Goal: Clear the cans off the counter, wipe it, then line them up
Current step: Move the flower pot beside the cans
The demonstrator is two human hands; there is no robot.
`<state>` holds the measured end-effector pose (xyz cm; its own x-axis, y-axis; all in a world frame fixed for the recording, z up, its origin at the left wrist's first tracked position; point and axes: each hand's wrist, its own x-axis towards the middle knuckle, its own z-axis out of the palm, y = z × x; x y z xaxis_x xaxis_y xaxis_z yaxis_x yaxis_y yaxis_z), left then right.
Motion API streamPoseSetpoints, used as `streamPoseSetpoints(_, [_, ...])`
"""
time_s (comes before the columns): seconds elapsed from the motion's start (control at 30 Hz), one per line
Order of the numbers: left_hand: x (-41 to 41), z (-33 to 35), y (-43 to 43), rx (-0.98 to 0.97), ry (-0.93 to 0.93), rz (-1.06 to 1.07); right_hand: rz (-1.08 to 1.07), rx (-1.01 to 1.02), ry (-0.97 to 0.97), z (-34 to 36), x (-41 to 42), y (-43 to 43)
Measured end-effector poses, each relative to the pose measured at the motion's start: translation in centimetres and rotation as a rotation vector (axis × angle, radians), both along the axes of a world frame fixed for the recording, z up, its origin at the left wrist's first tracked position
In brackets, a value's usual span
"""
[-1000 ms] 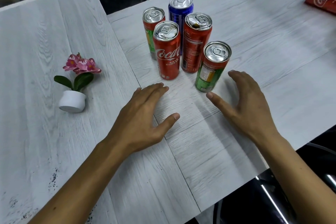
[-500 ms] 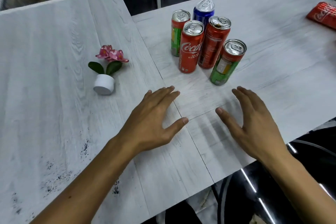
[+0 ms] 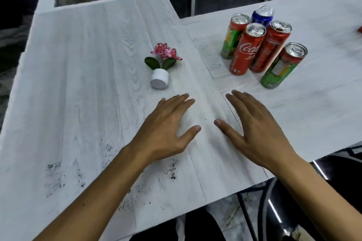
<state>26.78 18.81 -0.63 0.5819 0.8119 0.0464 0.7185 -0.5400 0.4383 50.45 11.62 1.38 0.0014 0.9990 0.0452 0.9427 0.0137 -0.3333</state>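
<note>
Head view: cans (image 3: pixel 260 45), five upright and tightly clustered, stand on the counter (image 3: pixel 88 76) beyond and to the right of both hands. Right hand (image 3: pixel 254 129) lies nearer them; left hand (image 3: pixel 168 131) sits farther left, near the flower pot (image 3: pixel 160 79). Both are spread flat, empty, palms down.

Five cans (image 3: pixel 260 45) cluster on the counter (image 3: pixel 88 84) right of a plant (image 3: pixel 161 66), behind both hands.
</note>
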Motion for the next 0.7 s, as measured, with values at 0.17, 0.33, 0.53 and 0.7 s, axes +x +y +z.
streamPoseSetpoints(0.17, [-3.4,-0.2,-0.8,0.016,0.002,0.069,0.06,-0.006,0.006,0.6,-4.0,0.4])
streamPoseSetpoints(0.33, [-7.2,0.0,-1.0,0.016,-0.01,0.129,0.123,-0.013,0.012,0.5,-8.1,1.3])
streamPoseSetpoints(0.53, [-10.3,0.3,-0.6,0.019,-0.028,0.157,0.161,-0.003,0.016,0.4,-11.3,2.2])
streamPoseSetpoints(0.7, [-12.7,0.3,0.3,0.037,-0.033,0.183,0.181,-0.008,-0.011,0.3,-13.7,3.5])
